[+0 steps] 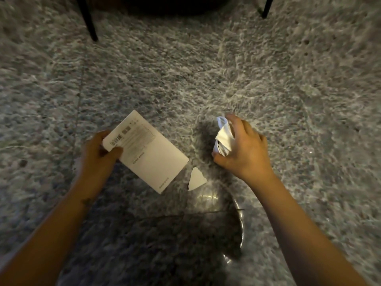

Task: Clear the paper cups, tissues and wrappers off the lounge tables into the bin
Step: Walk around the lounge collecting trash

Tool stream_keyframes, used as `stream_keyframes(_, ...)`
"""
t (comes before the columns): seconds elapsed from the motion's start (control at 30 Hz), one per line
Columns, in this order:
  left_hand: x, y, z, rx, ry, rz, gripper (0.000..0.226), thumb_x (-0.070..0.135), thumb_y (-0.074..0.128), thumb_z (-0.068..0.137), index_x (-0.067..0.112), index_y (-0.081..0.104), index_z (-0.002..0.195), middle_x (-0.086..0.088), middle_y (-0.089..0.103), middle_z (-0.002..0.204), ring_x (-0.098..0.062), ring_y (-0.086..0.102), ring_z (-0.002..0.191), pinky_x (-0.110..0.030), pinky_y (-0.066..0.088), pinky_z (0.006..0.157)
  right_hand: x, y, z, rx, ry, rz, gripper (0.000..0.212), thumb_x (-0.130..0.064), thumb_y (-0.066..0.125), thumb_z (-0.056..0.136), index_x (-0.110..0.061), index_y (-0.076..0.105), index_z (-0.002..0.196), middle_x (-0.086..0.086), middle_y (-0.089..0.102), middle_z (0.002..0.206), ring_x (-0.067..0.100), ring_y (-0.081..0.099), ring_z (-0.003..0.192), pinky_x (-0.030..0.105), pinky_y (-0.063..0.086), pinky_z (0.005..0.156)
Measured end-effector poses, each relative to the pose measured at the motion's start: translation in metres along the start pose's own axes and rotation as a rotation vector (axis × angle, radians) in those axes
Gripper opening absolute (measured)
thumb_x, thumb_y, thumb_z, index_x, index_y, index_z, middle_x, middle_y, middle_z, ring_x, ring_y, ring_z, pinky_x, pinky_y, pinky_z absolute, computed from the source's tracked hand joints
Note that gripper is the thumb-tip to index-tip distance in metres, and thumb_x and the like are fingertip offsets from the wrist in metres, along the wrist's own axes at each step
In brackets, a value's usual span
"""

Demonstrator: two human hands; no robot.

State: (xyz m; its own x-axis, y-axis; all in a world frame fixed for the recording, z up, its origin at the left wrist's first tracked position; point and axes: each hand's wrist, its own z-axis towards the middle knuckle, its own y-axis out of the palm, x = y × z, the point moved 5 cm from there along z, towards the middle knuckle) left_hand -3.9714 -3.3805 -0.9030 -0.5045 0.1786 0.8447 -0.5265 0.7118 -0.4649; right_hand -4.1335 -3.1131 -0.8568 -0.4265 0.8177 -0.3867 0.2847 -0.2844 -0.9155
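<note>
The left hand (97, 153) was seen gripping a flat white carton (148, 153) at its barcode corner. The thumb was pressed on the printed face; the remaining fingers were hidden beneath the carton. The carton was held tilted above the grey shag rug (288, 79), with its far corner pointing down and to the right. The printed text was too blurred to be read.

The right hand (245, 149) was closed round a crumpled white tissue (223, 139). Its fingers were curled over the wad, so that only the left part of the tissue was exposed. Whether more than one item was held could not be determined.

A small white torn scrap (196, 179) was located just beside the lower corner of the carton. It could not be established whether the scrap lay on the rug or was in the air.

Below the hands, a glossy curved edge (240, 223) was visible around a dark, shadowed area. Whether it belonged to a bin could not be confirmed.

At the top of the view, two dark furniture legs (89, 21) and a dark rounded shape (165, 5) were cut off by the frame.
</note>
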Motion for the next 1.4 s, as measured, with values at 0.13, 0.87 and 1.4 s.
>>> stream_keyframes(0.13,-0.008,0.005,0.0,-0.036,-0.037,0.074,0.03,0.007,0.057,0.088,0.028,0.051,0.108,0.001,0.061,0.105,-0.017,0.059,0.09,-0.032,0.048,0.071,-0.001,-0.007,-0.006,0.036,-0.025,0.055,0.087,-0.048,0.072,0.062,-0.026,0.032,0.136,-0.001,0.047,0.13,0.025,0.046,0.118,0.045,0.028,0.098)
stream_keyframes(0.87,0.075,0.066,-0.061,-0.296,0.521,0.238,0.054,0.009,0.071,0.078,0.018,0.049,0.127,0.009,0.047,0.114,-0.008,0.046,0.105,-0.02,0.034,0.085,-0.068,-0.005,-0.059,0.218,-0.35,0.287,0.042,-0.023,0.065,0.078,-0.005,0.057,0.115,0.008,0.061,0.096,0.027,0.059,0.088,0.036,0.048,0.074)
stream_keyframes(1.4,0.046,0.084,-0.078,-0.362,0.481,0.435,0.056,0.029,0.058,0.07,0.015,0.054,0.124,-0.004,0.052,0.121,-0.024,0.047,0.111,-0.037,0.042,0.091,-0.025,0.098,-0.062,0.015,0.134,-0.002,0.048,-0.032,0.066,0.08,-0.016,0.048,0.122,0.005,0.054,0.115,0.025,0.044,0.109,0.034,0.027,0.087)
